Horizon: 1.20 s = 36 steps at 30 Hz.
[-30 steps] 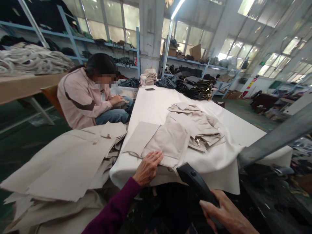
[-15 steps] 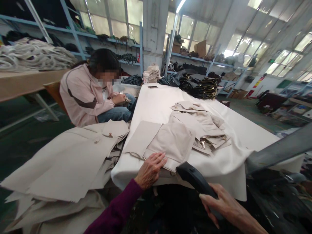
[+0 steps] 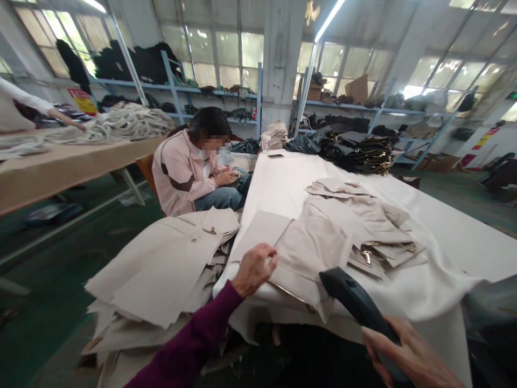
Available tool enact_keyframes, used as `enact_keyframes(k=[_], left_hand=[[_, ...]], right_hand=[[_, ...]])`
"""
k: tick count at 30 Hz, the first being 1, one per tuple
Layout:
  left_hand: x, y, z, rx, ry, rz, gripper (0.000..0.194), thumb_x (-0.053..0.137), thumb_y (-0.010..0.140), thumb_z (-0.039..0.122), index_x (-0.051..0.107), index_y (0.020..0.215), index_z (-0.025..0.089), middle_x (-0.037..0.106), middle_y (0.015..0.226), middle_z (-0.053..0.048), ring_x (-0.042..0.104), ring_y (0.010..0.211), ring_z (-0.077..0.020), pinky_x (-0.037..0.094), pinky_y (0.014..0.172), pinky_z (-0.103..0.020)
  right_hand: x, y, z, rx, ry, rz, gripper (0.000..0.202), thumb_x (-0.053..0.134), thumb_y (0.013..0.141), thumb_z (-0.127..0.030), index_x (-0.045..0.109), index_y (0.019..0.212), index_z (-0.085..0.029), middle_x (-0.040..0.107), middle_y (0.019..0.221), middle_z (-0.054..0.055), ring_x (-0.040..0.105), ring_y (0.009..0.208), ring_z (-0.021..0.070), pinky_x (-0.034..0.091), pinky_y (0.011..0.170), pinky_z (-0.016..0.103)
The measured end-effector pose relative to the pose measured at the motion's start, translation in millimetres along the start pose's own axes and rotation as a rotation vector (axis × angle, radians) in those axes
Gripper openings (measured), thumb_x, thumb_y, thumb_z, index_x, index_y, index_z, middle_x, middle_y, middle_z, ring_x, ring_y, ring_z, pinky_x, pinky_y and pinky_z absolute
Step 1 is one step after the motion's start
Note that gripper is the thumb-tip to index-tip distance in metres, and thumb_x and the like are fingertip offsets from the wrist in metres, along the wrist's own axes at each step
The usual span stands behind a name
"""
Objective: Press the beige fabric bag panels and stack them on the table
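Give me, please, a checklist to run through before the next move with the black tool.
1. Right hand's grip on the black tool: ok, fingers around its handle.
2. Zipper visible on the beige piece: ok, along its near edge.
3. Left hand pressing the piece flat: cannot tell, fingers curled, contact unclear.
4. White cloth smooth: not ok, rumpled right of the tool.
5. Tool switched on: cannot tell.
6. Phone out of the way: ok, far end.

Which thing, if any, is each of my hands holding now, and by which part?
Your right hand grips the black tool by its near end. Your left hand is curled over the beige fabric; whether it pinches any cannot be told.
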State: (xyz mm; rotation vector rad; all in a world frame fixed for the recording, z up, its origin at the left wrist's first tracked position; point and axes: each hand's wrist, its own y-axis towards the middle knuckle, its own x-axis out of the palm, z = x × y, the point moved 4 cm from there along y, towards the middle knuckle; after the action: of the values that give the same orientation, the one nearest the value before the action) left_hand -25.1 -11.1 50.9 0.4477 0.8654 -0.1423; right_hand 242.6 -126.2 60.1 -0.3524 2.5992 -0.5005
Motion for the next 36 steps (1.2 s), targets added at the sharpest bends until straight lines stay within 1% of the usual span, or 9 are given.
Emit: enact_keyframes(k=[2, 4, 9, 12, 15, 17, 24, 28, 36], left_hand=[[-10.0, 18, -24, -0.215, 0.054, 0.048, 0.021, 0.053, 0.079, 0.037, 0.058, 0.074, 0.018, 0.062, 0.074, -0.006, 0.059, 0.079, -0.0225, 0.044, 0.076, -0.034], [-7.3, 34, -44, -0.279, 0.02, 0.006, 0.022, 0.061, 0.072, 0.037, 0.052, 0.062, 0.019, 0.057, 0.065, -0.004, 0.058, 0.076, -0.0233, 0.041, 0.073, -0.034], [6.3, 46, -70, -0.227, -0.223, -0.12, 0.027, 0.054, 0.07, 0.021, 0.039, 0.048, 0.02, 0.047, 0.049, 0.001, 0.053, 0.059, -0.0156, 0.037, 0.059, -0.025], [6.0, 39, -80, -0.228, -0.435, -0.198, 0.026, 0.049, 0.077, 0.03, 0.043, 0.054, 0.019, 0.042, 0.041, 0.005, 0.044, 0.04, -0.0102, 0.031, 0.045, -0.021], [2.4, 32, -89, -0.23, -0.619, -0.188, 0.027, 0.047, 0.081, 0.039, 0.044, 0.062, 0.019, 0.041, 0.042, 0.008, 0.039, 0.035, -0.0076, 0.026, 0.04, -0.019], [1.4, 31, -93, -0.227, -0.712, -0.165, 0.029, 0.049, 0.081, 0.041, 0.045, 0.062, 0.018, 0.041, 0.043, 0.008, 0.039, 0.037, -0.0069, 0.026, 0.04, -0.019], [5.5, 32, -103, -0.25, -0.932, -0.125, 0.033, 0.057, 0.077, 0.044, 0.048, 0.06, 0.016, 0.041, 0.047, 0.007, 0.035, 0.04, -0.0052, 0.024, 0.042, -0.019], [5.7, 32, -108, -0.284, -1.017, -0.071, 0.033, 0.059, 0.075, 0.043, 0.047, 0.06, 0.016, 0.036, 0.049, 0.009, 0.03, 0.042, -0.004, 0.023, 0.043, -0.018], [4.1, 32, -100, -0.323, -1.073, -0.193, 0.028, 0.061, 0.072, 0.039, 0.051, 0.061, 0.016, 0.048, 0.043, 0.006, 0.043, 0.033, -0.0073, 0.031, 0.034, -0.018]], right_hand=[[3, -5, -6, -0.012, -0.007, -0.024, 0.043, 0.05, 0.08, -0.06, 0.047, 0.065, -0.019, 0.048, 0.042, -0.005, 0.045, 0.036, 0.0091, 0.04, 0.04, 0.02], [7, -7, -13, -0.012, -0.039, -0.043, 0.041, 0.051, 0.08, -0.058, 0.048, 0.067, -0.019, 0.049, 0.045, -0.005, 0.046, 0.038, 0.0096, 0.04, 0.042, 0.02], [19, 3, -35, -0.008, -0.139, -0.053, 0.036, 0.051, 0.08, -0.054, 0.05, 0.069, -0.02, 0.051, 0.047, -0.005, 0.048, 0.042, 0.0105, 0.041, 0.045, 0.02], [32, 16, -51, -0.035, -0.136, -0.13, 0.031, 0.052, 0.082, -0.047, 0.051, 0.071, -0.018, 0.05, 0.048, -0.005, 0.047, 0.043, 0.0095, 0.041, 0.046, 0.019], [48, 33, -64, -0.05, -0.083, -0.186, 0.023, 0.053, 0.083, -0.04, 0.053, 0.081, -0.017, 0.052, 0.053, -0.005, 0.048, 0.043, 0.0091, 0.042, 0.043, 0.019], [58, 44, -69, -0.049, -0.06, -0.215, 0.022, 0.053, 0.083, -0.037, 0.053, 0.088, -0.016, 0.052, 0.056, -0.006, 0.048, 0.042, 0.0086, 0.042, 0.041, 0.018], [83, 77, -80, -0.098, -0.065, -0.282, 0.019, 0.053, 0.084, -0.032, 0.056, 0.091, -0.015, 0.054, 0.053, -0.006, 0.047, 0.039, 0.0077, 0.042, 0.039, 0.017], [91, 86, -89, -0.065, -0.031, -0.274, 0.012, 0.052, 0.082, -0.027, 0.054, 0.084, -0.015, 0.054, 0.049, -0.007, 0.046, 0.037, 0.0069, 0.039, 0.037, 0.016], [93, 92, -101, -0.085, -0.02, -0.232, 0.026, 0.052, 0.083, -0.039, 0.05, 0.069, -0.018, 0.051, 0.046, -0.006, 0.046, 0.037, 0.0081, 0.04, 0.038, 0.018]])
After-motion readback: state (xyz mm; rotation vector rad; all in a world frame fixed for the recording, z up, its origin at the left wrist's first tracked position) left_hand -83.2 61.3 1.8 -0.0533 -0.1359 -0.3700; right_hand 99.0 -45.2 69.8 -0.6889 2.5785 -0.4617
